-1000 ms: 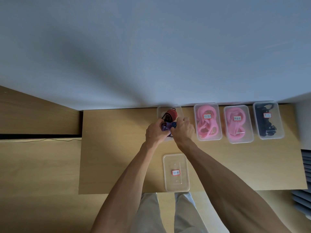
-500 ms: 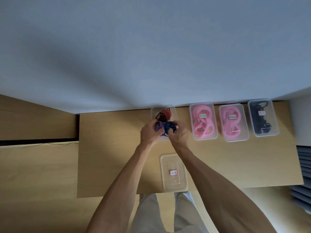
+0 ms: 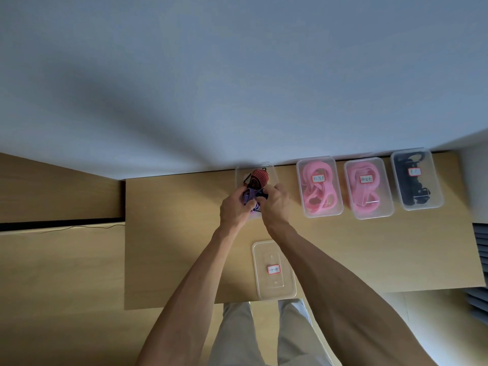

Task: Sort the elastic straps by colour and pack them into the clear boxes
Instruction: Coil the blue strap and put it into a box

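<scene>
Head view: a person's two bare arms reach forward over a light wooden counter [image 3: 171,233] set against a pale wall.
Left hand [image 3: 233,210]: fingers curled round a purple elastic strap [image 3: 248,198], gripping it over the open box.
Right hand [image 3: 274,204]: fingers curled, pinching a dark blue elastic strap [image 3: 262,194] just beside the purple one.
Straps relative to fingers: both sit between the two hands, partly hidden by the knuckles; whether they are joined or tangled cannot be told.
Open clear plastic box [image 3: 272,170]: at the counter's far edge, under the hands; a red-and-black striped elastic roll [image 3: 259,178] lies in its far end, just beyond the fingertips.
Clear flat lid with a red-edged label [image 3: 273,269]: near the counter's front edge, between the forearms.
Closed clear boxes to the right: first box of pink straps [image 3: 319,187], second box of pink straps [image 3: 368,188], box of black straps [image 3: 416,178], side by side in a row, each labelled.
</scene>
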